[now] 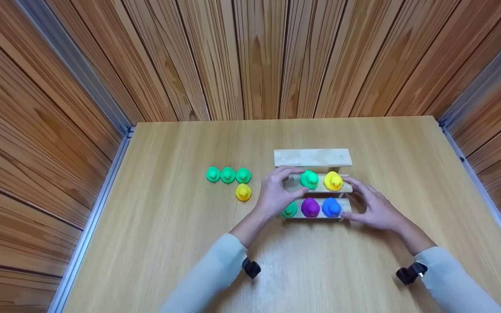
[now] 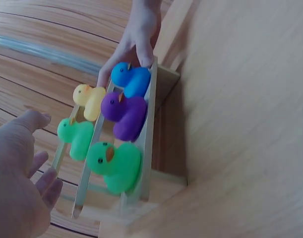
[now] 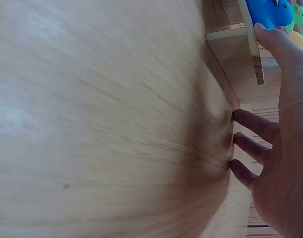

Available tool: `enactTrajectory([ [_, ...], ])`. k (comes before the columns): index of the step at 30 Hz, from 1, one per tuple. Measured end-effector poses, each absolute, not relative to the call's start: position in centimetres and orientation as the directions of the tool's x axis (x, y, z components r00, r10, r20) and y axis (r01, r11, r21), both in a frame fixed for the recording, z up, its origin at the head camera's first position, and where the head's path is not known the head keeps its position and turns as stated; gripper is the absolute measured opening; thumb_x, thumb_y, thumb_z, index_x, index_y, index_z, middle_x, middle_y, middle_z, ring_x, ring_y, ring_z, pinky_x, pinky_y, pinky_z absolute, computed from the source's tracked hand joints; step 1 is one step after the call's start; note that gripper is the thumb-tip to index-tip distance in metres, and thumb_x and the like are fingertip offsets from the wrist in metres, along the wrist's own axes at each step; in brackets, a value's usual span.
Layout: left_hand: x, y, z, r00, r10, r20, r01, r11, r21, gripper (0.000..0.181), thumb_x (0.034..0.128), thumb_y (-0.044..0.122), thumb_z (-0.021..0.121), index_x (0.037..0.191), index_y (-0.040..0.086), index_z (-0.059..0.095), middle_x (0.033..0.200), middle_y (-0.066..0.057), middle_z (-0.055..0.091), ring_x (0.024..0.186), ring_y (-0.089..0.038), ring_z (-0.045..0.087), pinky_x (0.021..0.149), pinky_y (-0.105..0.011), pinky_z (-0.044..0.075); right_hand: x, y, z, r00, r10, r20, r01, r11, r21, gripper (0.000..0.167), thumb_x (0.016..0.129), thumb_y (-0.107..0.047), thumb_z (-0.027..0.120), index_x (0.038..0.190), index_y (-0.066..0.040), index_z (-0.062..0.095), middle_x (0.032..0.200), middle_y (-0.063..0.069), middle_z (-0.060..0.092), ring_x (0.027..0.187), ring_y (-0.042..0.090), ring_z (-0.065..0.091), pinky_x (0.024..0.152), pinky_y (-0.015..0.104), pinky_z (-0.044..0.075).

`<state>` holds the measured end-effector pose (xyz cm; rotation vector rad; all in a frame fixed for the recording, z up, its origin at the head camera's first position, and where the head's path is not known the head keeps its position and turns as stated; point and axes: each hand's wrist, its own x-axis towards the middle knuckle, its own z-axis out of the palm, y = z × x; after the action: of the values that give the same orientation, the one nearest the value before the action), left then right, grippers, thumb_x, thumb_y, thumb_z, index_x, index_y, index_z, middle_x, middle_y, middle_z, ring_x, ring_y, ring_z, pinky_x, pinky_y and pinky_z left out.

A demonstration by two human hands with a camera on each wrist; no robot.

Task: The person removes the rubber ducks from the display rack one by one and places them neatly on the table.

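Note:
A three-step wooden rack point(image 1: 312, 157) stands on the table. On its middle step are a green duck point(image 1: 309, 179) and a yellow duck point(image 1: 333, 181). The lowest step carries another green duck point(image 2: 115, 166), a purple duck point(image 2: 124, 115) and a blue duck point(image 2: 130, 79). My left hand point(image 1: 276, 191) hovers around the left end, fingers parted beside the middle-step green duck; the left wrist view shows a gap between them. At the right end, my right hand point(image 1: 376, 208) has its thumb against the lowest step near the blue duck, other fingers extended alongside the rack.
Left of the rack, three green ducks point(image 1: 228, 175) form a row on the table, with a yellow duck point(image 1: 243, 192) just in front of the rightmost. Wood-panelled walls point(image 1: 259, 61) and metal rails point(image 1: 98, 195) border the tabletop point(image 1: 168, 243).

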<state>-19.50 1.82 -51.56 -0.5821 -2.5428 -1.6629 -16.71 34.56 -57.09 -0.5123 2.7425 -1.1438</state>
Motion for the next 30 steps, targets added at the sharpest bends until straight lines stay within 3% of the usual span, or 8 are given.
enactTrajectory([
  [4, -19.3, 2.6, -51.5, -0.929, 0.281, 0.239, 0.337, 0.381, 0.861, 0.04, 0.0945, 0.019, 0.093, 0.132, 0.014, 0.082, 0.136, -0.003, 0.082, 0.134, -0.024, 0.072, 0.115, -0.033, 0.061, -16.7, 34.5, -57.0, -0.934, -0.356, 0.018, -0.265, 0.661, -0.702, 0.101, 0.096, -0.035, 0.092, 0.176, -0.032, 0.03, 0.179, 0.022, 0.042, 0.158, 0.057, 0.049, 0.126, 0.087, 0.033],
  [13, -19.9, 3.9, -52.2, -0.924, 0.277, 0.263, 0.357, 0.383, 0.852, 0.039, 0.0944, 0.017, 0.093, 0.132, 0.012, 0.083, 0.134, -0.002, 0.085, 0.134, -0.022, 0.074, 0.12, -0.036, 0.057, -16.7, 34.6, -57.1, -0.935, -0.354, 0.019, -0.259, 0.644, -0.72, 0.102, 0.094, -0.033, 0.093, 0.175, -0.031, 0.032, 0.179, 0.02, 0.043, 0.158, 0.055, 0.05, 0.128, 0.084, 0.035],
  [30, -20.1, 5.0, -52.8, -0.949, 0.26, 0.177, 0.271, 0.389, 0.881, 0.038, 0.0939, 0.015, 0.093, 0.13, 0.017, 0.083, 0.136, -0.001, 0.082, 0.136, -0.022, 0.071, 0.121, -0.038, 0.055, -16.7, 34.5, -57.0, -0.932, -0.361, 0.021, -0.266, 0.647, -0.714, 0.102, 0.095, -0.033, 0.092, 0.176, -0.031, 0.031, 0.179, 0.023, 0.042, 0.159, 0.057, 0.048, 0.128, 0.085, 0.034],
])
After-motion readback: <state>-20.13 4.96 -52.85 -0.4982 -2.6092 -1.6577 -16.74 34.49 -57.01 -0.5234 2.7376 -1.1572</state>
